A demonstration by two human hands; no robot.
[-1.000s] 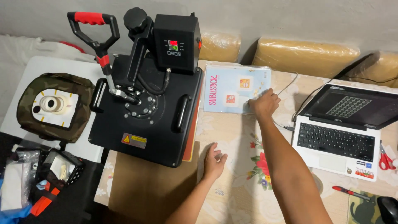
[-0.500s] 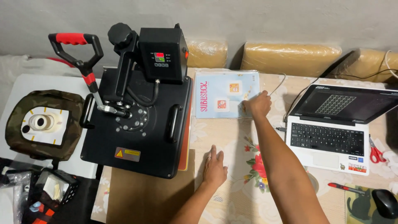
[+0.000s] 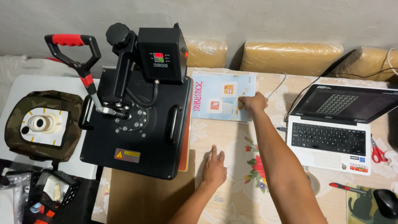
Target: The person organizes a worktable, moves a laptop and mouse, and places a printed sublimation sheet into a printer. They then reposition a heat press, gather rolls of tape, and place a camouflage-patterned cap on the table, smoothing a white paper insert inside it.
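Note:
A black heat press [image 3: 137, 124] with a red-gripped lever stands on the left part of the table. To its right lies a light blue pack of transfer paper [image 3: 222, 97]. My right hand [image 3: 252, 103] reaches out to the pack's right edge, fingers curled and pinching there; what it grips is too small to tell. My left hand [image 3: 214, 168] rests flat on the flowered tablecloth [image 3: 232, 137], fingers spread, just right of the press's front corner and holding nothing.
An open laptop [image 3: 336, 128] sits at the right, with red scissors [image 3: 377, 151], a pen and a black mouse [image 3: 385, 203] nearby. A camouflage bag [image 3: 41, 124] with tape rolls lies left of the press. Wrapped cushions line the wall.
The view has shifted, so everything sits lower and more to the left. My right hand stays at the pack's right edge. My left hand remains flat on the cloth.

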